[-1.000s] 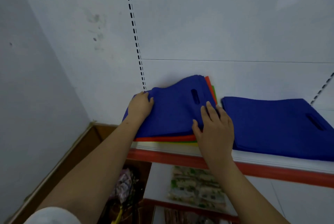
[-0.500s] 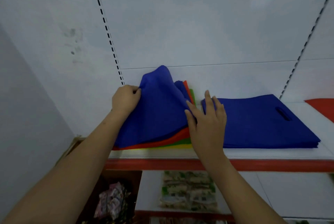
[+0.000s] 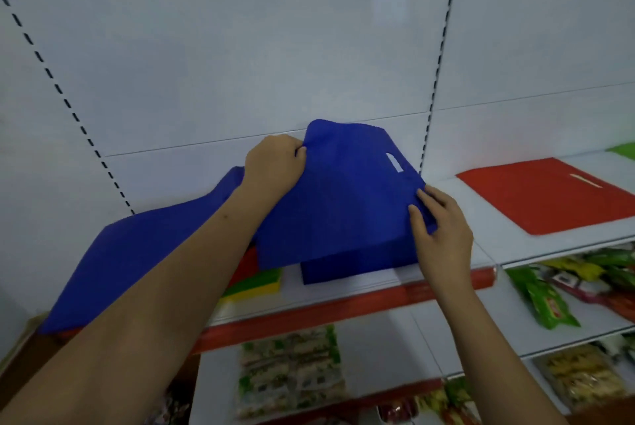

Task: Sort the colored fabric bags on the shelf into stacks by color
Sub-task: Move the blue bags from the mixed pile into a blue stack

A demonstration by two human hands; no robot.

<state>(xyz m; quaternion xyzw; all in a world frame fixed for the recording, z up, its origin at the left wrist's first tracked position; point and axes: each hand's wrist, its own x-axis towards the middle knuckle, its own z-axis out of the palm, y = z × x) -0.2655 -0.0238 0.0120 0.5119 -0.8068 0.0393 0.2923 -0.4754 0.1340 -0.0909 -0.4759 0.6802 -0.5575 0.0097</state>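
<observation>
Both hands, left hand [image 3: 275, 167] and right hand [image 3: 443, 235], grip the blue bag [image 3: 343, 205] with curled fingers.

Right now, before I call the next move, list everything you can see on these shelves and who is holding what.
Blue fabric bag with cut-out handle: one, blue, lifted above the blue stack, held by both hands.
Stack of blue bags: one, blue, on the top shelf, under the lifted bag.
Mixed pile of bags: one, blue on top, red, green and yellow edges below, shelf's left end.
Red bag: one, red, flat on the shelf, right.
Green bag: one, green, far right edge.
Packaged snacks: several, mostly green and yellow, lower shelves.
Left hand: grips the lifted bag's far edge.
Right hand: pinches its right edge.
</observation>
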